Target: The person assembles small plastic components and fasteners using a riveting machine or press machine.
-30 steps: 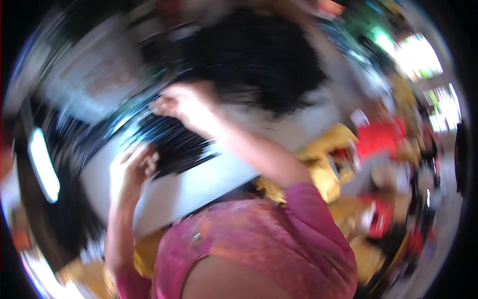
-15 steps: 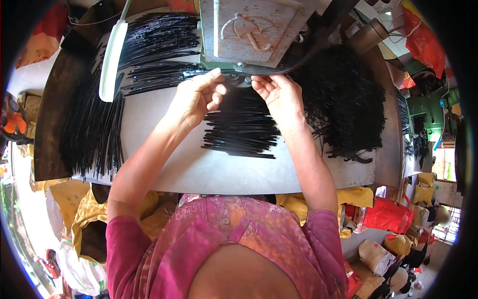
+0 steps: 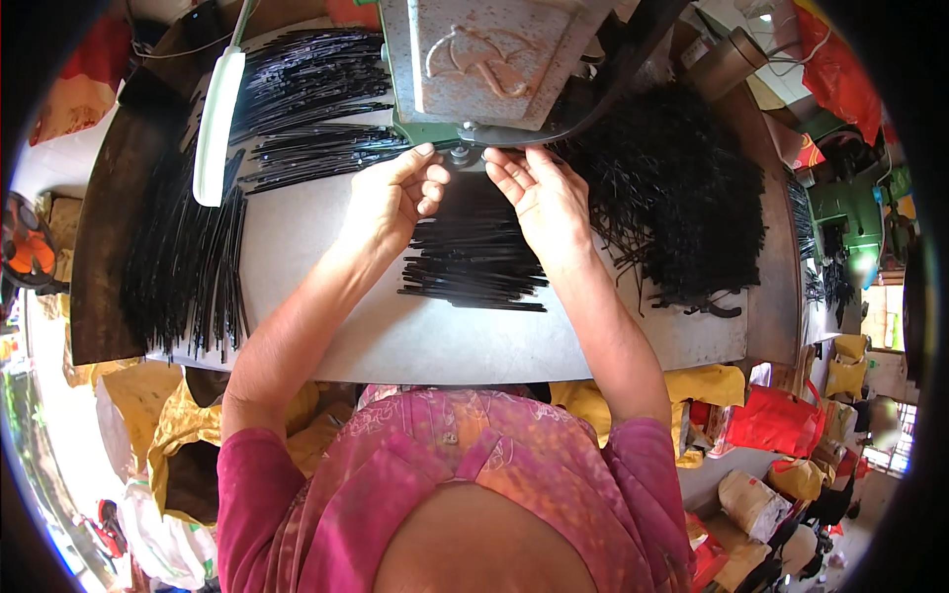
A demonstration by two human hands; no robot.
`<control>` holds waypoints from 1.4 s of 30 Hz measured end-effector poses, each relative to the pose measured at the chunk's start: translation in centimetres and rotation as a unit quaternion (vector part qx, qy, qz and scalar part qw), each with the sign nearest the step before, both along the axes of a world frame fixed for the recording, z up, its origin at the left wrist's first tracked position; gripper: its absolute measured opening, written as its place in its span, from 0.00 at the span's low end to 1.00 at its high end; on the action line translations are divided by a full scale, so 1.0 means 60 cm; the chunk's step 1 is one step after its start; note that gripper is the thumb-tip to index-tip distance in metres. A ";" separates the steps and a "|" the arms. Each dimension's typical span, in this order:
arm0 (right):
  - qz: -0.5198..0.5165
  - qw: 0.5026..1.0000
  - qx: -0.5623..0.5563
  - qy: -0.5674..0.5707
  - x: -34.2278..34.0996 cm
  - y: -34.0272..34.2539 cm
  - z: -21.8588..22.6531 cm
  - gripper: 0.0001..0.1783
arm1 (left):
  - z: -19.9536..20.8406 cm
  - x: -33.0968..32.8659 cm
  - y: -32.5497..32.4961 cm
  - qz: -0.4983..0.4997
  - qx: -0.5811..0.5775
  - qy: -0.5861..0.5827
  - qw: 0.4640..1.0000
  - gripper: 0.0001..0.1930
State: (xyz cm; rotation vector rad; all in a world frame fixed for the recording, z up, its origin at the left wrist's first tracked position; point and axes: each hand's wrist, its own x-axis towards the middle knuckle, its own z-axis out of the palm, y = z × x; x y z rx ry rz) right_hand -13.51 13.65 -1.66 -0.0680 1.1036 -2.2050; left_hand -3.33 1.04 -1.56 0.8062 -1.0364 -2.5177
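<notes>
Both my hands are raised to the small metal working part (image 3: 460, 154) under a rusty grey machine housing (image 3: 474, 69). My left hand (image 3: 388, 203) is on its left side, thumb and index finger pinched together and the other fingers curled. My right hand (image 3: 550, 203) is on the other side, its fingertips bent in close to the part. Anything thin in either grip is too dark and small to make out. A stack of thin black rods (image 3: 474, 267) lies on the metal tabletop (image 3: 306, 232) between my forearms. Left of my left hand is another bundle of black rods (image 3: 321, 156).
A large tangled heap of black rods (image 3: 687, 198) covers the right side. More rods (image 3: 183, 257) lie along the left edge. A white tube lamp (image 3: 219, 128) hangs at upper left. A black hose or belt (image 3: 623, 99) curves beside the housing. Yellow cloth (image 3: 707, 387) hangs at the front edge.
My right hand has shifted slightly left, toward the working part. My left hand stays nearly in place. The whole view has moved a little.
</notes>
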 end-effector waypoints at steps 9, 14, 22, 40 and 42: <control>0.056 0.998 -0.024 0.026 -0.006 0.016 -0.006 0.10 | -0.010 0.002 -0.014 -0.026 -0.029 0.016 0.999 0.08; 0.133 0.954 0.217 0.157 -0.023 0.096 0.041 0.13 | 0.002 -0.002 -0.022 -0.048 -0.024 0.014 0.998 0.09; -0.053 0.639 0.527 0.558 -0.128 0.230 0.077 0.07 | 0.024 0.010 -0.027 -0.103 -0.048 0.036 0.993 0.06; -0.019 0.478 0.443 0.758 -0.055 0.178 0.118 0.06 | 0.030 0.032 -0.010 -0.141 -0.239 -0.079 0.957 0.06; 0.055 0.608 0.358 0.707 -0.028 0.150 0.102 0.09 | 0.033 0.033 -0.006 -0.139 -0.251 -0.063 0.956 0.05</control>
